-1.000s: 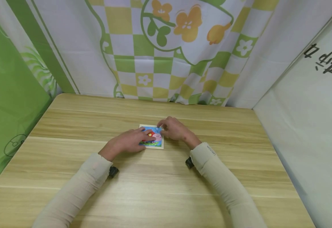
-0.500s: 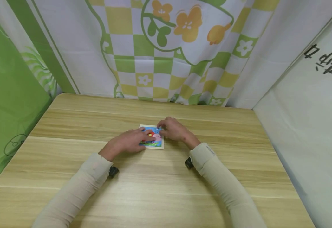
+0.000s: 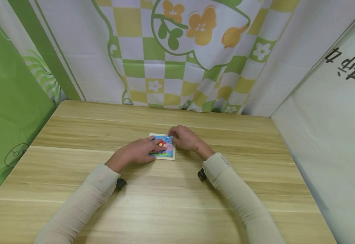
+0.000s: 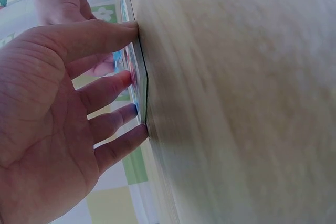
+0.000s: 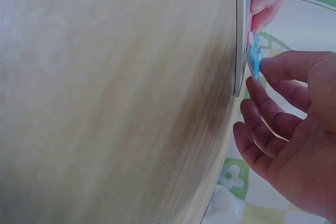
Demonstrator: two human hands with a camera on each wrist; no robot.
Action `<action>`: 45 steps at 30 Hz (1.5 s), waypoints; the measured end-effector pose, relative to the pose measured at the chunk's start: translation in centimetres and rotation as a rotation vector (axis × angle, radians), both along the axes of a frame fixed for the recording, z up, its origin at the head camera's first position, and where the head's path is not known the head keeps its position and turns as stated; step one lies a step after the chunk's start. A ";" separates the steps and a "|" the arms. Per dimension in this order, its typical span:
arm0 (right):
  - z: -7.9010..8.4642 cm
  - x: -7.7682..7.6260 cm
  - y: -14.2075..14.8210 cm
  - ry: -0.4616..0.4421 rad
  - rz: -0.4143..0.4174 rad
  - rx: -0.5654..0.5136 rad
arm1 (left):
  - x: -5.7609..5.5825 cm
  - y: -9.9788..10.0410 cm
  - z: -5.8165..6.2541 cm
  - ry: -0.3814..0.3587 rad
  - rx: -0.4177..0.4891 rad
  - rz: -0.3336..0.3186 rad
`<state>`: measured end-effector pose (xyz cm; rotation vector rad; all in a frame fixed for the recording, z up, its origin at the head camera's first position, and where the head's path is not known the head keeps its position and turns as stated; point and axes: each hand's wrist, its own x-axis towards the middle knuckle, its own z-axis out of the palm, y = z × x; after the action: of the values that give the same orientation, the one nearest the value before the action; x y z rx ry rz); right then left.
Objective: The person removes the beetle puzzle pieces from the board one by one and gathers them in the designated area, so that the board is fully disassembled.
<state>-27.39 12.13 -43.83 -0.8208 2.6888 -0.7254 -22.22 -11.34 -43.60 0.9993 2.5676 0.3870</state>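
A small square jigsaw puzzle (image 3: 162, 154) with a bright picture and a pale wooden border lies flat on the table. My left hand (image 3: 139, 150) rests on it from the left with its fingers spread; in the left wrist view the thumb (image 4: 126, 31) touches the board's near edge. At the far right corner my right hand (image 3: 185, 138) pinches a blue puzzle piece (image 5: 255, 59) between thumb and fingertip. That piece stands tilted, partly lifted out of the picture. The other fingers of the right hand are loosely bent beside the board's edge.
The wooden table (image 3: 165, 200) spreads around the puzzle on all sides. A patterned curtain (image 3: 183, 78) hangs along its back edge. A white panel (image 3: 327, 135) stands on the right and a green cloth (image 3: 9, 101) on the left.
The blue piece at the far right corner has tilted, and a pale gap now shows along its left side. Both hands have stayed almost in place.
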 end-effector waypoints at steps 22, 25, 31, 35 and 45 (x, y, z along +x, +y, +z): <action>0.1 0.2 0.1 0.062 -0.069 -0.032 | 0.1 -0.1 0.1 -0.001 0.000 -0.004; 0.1 0.2 0.3 0.059 -0.067 -0.042 | 0.2 0.0 0.1 -0.002 0.003 -0.003; 0.3 0.0 1.1 0.073 -0.071 -0.050 | 0.3 0.0 0.2 -0.008 0.006 0.000; 0.7 -0.1 2.3 0.070 -0.090 -0.056 | 0.2 0.1 0.1 -0.001 0.010 -0.002; 1.3 -0.7 6.9 0.049 -0.170 -0.074 | 0.1 -0.1 -0.1 0.011 0.000 0.003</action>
<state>-28.05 19.03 -42.53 -0.6392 2.8171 -0.8576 -22.11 -11.39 -43.70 1.0003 2.5787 0.3833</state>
